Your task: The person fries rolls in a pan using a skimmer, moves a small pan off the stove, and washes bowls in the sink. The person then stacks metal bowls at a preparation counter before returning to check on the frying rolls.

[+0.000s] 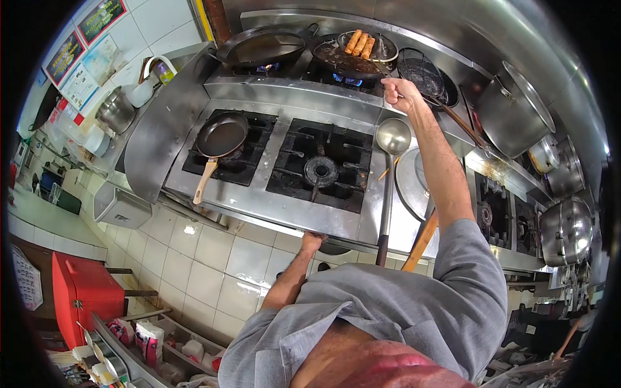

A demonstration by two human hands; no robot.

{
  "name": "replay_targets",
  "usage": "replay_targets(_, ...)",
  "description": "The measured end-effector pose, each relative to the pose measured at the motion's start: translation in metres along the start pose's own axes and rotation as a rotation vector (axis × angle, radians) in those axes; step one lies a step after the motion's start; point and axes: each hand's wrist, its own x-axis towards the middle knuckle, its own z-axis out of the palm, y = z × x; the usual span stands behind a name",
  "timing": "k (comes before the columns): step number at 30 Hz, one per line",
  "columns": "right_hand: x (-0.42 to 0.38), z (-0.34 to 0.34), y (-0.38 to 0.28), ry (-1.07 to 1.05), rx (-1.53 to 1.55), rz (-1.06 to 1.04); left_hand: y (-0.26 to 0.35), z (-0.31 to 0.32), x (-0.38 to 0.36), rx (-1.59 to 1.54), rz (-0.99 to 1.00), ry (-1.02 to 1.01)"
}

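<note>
My right hand (402, 95) reaches over the back burner and is closed round the handle end of a wire skimmer (390, 49). Several golden-brown fried rolls (359, 44) lie on the skimmer, over a dark wok (331, 57) of oil. A blue flame (347, 81) burns beneath that wok. Down at the stove's front edge (272, 226), my left hand (312, 242) grips the edge; its fingertips are partly hidden. Just right of my right hand sits a black mesh strainer (420, 70) with a long wooden handle.
Another wide wok (262, 48) holds oil over a flame at the back left. A frying pan (222, 134) with a wooden handle sits on the front left burner. A long ladle (393, 137) lies beside a round lid (411, 174). Large pots (517, 116) stand at the right.
</note>
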Motion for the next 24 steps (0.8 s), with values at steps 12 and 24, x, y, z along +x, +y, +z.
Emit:
replay_targets(12, -0.001, 0.000, 0.000, -0.004, -0.009, 0.008, 0.010, 0.002, -0.010, 0.107, 0.156, 0.083)
replay_targets(24, 0.002, -0.006, 0.005, -0.006, -0.011, 0.033, 0.006, -0.006, -0.006, 0.062, 0.060, 0.022)
